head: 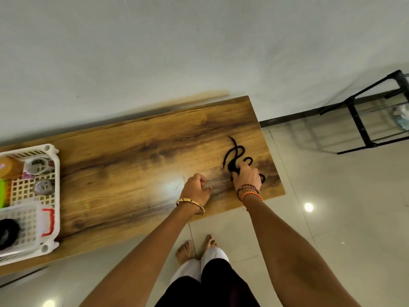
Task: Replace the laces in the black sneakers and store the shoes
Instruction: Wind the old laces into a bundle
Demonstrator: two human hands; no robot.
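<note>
While no black sneakers show anywhere in the head view, the task looks to be either at its very start or paused between shoes, and I cannot tell which: what is visible is only a loose black cord-like shoelace lying in curls on the right end of the long wood-grain tabletop, with nothing threaded and nothing stored. The right hand lies over the near part of that lace, its fingers bent down onto the coils as if gathering or pinching them, though the exact grip is hidden beneath the hand. The left hand sits just beside it on the bare wood, fingers curled into a loose fist; it may hold a lace end, but the blur hides that. Lacing both shoes and putting them away therefore appears to remain, judged from this view alone. Counting what shows: one tangle of black lace, possibly one lace or two, since the strands overlap; two hands; one gold bangle on the left wrist; a few red and brown thread bands on the right wrist; one white perforated plastic basket of small items at the table's left end; one black metal rack on the tiled floor beyond the right end; zero sneakers.
</note>
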